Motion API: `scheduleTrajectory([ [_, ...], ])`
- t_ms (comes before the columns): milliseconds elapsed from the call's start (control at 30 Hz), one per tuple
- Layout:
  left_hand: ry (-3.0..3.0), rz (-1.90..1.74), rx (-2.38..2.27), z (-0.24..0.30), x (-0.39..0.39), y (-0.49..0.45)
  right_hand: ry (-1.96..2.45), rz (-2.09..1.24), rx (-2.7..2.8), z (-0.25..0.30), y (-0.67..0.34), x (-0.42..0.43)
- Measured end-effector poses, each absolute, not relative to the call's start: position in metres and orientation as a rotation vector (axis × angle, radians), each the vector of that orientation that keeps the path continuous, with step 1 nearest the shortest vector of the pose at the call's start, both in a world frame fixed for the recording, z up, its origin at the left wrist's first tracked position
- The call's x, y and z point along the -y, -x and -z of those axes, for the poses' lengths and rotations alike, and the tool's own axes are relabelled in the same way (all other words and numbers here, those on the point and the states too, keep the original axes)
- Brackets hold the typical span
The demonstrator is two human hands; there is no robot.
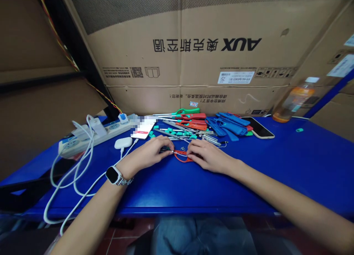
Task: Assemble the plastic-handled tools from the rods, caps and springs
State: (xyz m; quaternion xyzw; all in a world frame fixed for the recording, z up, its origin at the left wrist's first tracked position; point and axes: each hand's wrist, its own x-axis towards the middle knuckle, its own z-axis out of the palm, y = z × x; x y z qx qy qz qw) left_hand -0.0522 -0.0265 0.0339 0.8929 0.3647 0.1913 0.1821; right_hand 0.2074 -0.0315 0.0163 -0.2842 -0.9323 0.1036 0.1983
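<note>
Both my hands rest on the blue table [290,166], meeting over a small red tool [182,156] with a looped handle. My left hand [149,153], with a smartwatch [113,174] on its wrist, has its fingers curled on the tool's dark and metal end. My right hand [208,155] pinches the red part from the other side. Just behind the hands lies a heap of similar tools [190,124] with red, green and blue handles.
A white power strip [91,135] with plugs and white cables [72,173] lies at the left. A white earbud case [123,142], a white phone [143,129], a dark phone [260,128] and a bottle [293,100] stand around. Cardboard boxes [193,44] wall the back.
</note>
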Motion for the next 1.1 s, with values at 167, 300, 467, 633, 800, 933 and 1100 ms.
scheduleTrajectory([
  [167, -2.530, -0.515, -1.076, -0.0280, 0.0235, 0.0502, 0.813, -0.288, 2.601, -0.0152, -0.2077, 0.0315],
  [300, -2.521, -0.545, -1.020, -0.0300, 0.0226, 0.0505, 0.797, -0.299, 2.594, -0.0146, -0.2079, 0.0311],
  [467, -2.450, -0.559, -1.022, -0.0337, 0.0223, 0.0517, 0.790, -0.294, 2.582, -0.0126, -0.2082, 0.0295],
  [633, -2.345, -0.534, -1.093, -0.0332, 0.0208, 0.0515, 0.781, -0.329, 2.560, -0.0116, -0.2085, 0.0284],
  [800, -2.339, -0.532, -1.086, -0.0328, 0.0192, 0.0522, 0.766, -0.352, 2.539, -0.0117, -0.2084, 0.0282],
  [933, -2.342, -0.533, -1.061, -0.0311, 0.0192, 0.0520, 0.771, -0.355, 2.535, -0.0103, -0.2088, 0.0274],
  [1100, -2.373, -0.531, -1.035, -0.0309, 0.0218, 0.0494, 0.790, -0.351, 2.544, -0.0096, -0.2102, 0.0289],
])
